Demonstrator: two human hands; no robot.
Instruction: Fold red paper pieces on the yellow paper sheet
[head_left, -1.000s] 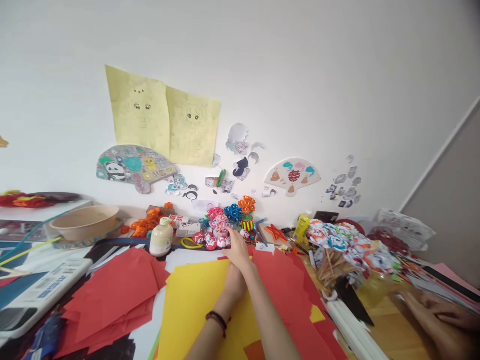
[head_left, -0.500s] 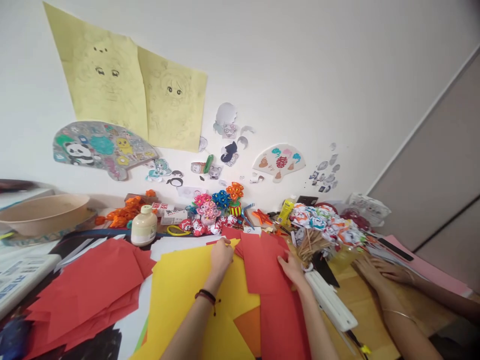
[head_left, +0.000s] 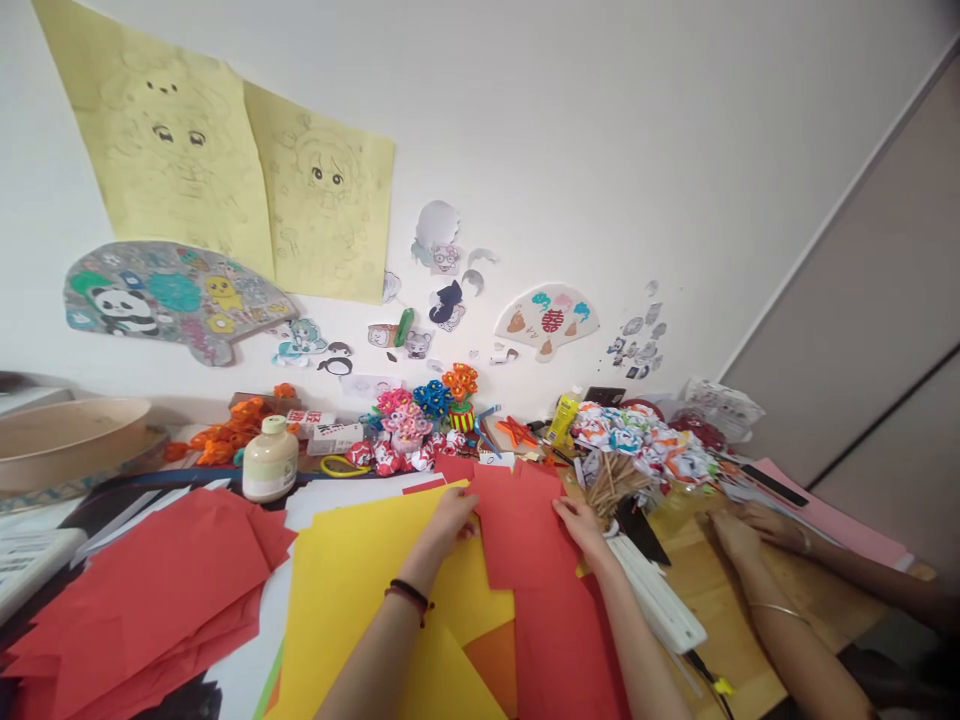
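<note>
Between my two hands lies a smaller red paper sheet (head_left: 521, 535), overlapping a longer red sheet (head_left: 564, 650). My left hand (head_left: 450, 518) pinches its upper left edge, with the fingertips partly hidden from view. On the opposite side, my right hand (head_left: 581, 528) grips the right edge between thumb and fingers. Under my left wrist spreads a stack of yellow paper (head_left: 352, 590), and an orange sheet (head_left: 496, 655) shows from below it.
A pile of red paper (head_left: 157, 590) lies at left, near a cream bottle (head_left: 270, 462). Bead flowers (head_left: 409, 420), wooden sticks (head_left: 611, 490) and a white power strip (head_left: 660, 595) crowd the back and right. Another person's hands (head_left: 739, 535) rest on the wooden table at right.
My left hand has moved from above the yellow paper to the left edge of the smaller red sheet. My right hand stays at its right edge. The view has shifted slightly.
</note>
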